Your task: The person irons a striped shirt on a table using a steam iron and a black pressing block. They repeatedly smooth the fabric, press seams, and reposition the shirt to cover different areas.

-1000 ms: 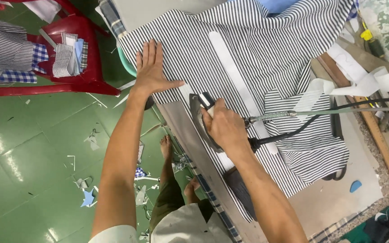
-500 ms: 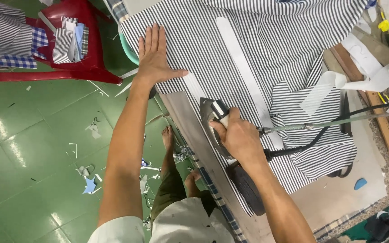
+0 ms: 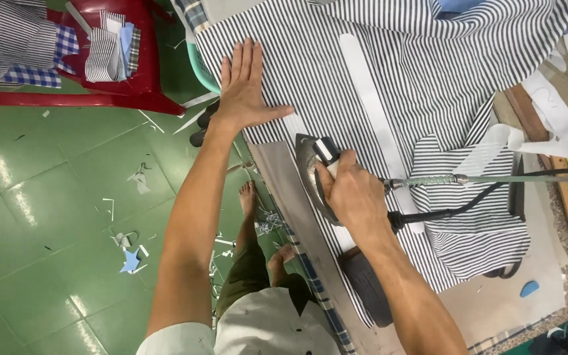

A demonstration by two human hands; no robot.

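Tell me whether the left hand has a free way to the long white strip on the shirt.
Probably yes: left hand lies flat on the shirt, with only bare fabric between it and the strip.

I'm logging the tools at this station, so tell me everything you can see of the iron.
The iron is a metal-bodied one with a pointed nose aimed at the table's near edge, lying soleplate down on the striped fabric. The right hand grips its handle, whose pale end shows. A dark cord and a sheathed hose run off from its rear.

Red plastic chair [image 3: 110, 97] with folded fabric pieces [image 3: 110, 52], paper scraps [image 3: 129, 261] on green floor [image 3: 34, 217].
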